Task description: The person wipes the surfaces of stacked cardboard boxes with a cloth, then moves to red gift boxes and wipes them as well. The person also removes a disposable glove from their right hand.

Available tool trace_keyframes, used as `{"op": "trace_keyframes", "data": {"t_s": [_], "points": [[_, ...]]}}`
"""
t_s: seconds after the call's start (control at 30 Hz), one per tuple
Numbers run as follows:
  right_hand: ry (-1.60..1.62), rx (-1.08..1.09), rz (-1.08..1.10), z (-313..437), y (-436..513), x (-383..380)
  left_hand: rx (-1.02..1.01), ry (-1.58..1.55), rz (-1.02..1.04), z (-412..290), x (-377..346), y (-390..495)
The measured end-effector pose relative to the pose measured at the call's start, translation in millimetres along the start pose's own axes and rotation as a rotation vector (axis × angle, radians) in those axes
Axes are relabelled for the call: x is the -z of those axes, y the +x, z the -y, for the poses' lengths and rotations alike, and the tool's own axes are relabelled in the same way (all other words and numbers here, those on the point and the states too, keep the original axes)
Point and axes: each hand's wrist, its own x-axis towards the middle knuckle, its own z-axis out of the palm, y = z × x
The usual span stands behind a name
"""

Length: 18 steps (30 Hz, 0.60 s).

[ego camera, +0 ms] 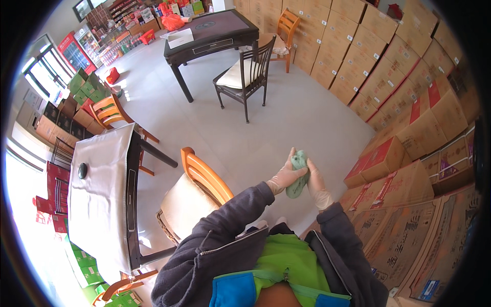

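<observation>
A pale green cloth (296, 188), bunched and folded into a long bundle, is held up before my body above the grey floor. My left hand (284, 175), in a thin translucent glove, grips its left side with the thumb across the front. On the other side, my right hand (317, 185) wears a similar glove and presses the cloth with its fingers. Part of the cloth is hidden behind my left thumb and fingers. Close by on the left stands a wooden chair (207, 174) with a cream seat cover.
A table with a silvery cover (101, 195) stands at left, a dark oval object (82, 170) on top. Stacked cardboard boxes (399, 226) line my right side. Ahead are a metal chair (245, 75) and a dark table (218, 28) bearing a white box (180, 38) and red bag (172, 22).
</observation>
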Motion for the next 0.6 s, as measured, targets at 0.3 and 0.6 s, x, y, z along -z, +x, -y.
{"op": "trace_keyframes", "data": {"t_s": [0.3, 0.6], "points": [[-0.348, 0.235, 0.458, 36.7, 66.8, -25.0, -0.159, -0.074, -0.417, -11.6, 24.5, 35.3], [-0.525, 0.508, 0.223, 38.2, 54.7, -5.6, -0.086, -0.158, -0.38, -26.7, 16.5, 73.7]]}}
